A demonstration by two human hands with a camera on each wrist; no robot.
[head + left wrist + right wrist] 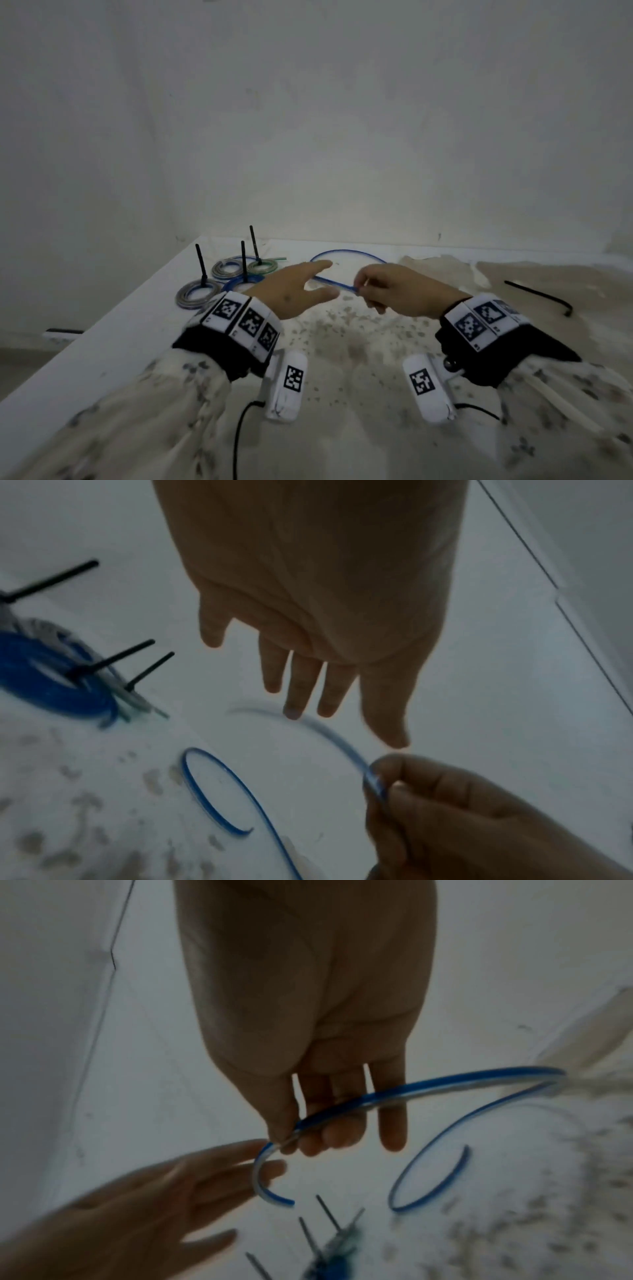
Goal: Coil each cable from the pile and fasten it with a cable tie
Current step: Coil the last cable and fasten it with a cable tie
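A loose blue and clear cable (346, 252) curves in one wide loop on the white table (113, 342). My right hand (359, 288) pinches it near one end between thumb and forefinger (286, 1137), and the short free end (263, 1188) curls below the pinch. My left hand (327, 278) hovers just left of that end with fingers straight and spread (294, 696), holding nothing. In the right wrist view the left hand (260, 1153) almost touches the cable's end. The rest of the cable (219, 791) lies on the table.
Several coiled cables (197, 294) fastened with upright black cable ties (244, 260) lie at the left rear, near the table's left edge. One loose black cable tie (537, 296) lies at the right on a beige stained patch (513, 274). A wall stands close behind.
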